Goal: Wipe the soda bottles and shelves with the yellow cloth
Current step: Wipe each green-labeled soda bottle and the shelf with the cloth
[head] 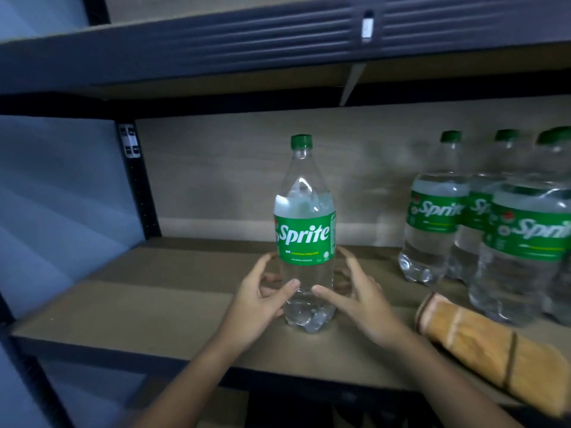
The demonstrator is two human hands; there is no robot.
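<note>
Two hands flank one Sprite bottle standing upright on the brown shelf. Left hand has its fingers spread and loosely bent, thumb tip touching the clear lower body; right hand is likewise spread, thumb at the bottle's front, and neither is closed in a firm grip. More Sprite bottles stand clustered at the right of the same shelf. A folded yellow cloth lies near the shelf's front edge, right of the right hand.
</note>
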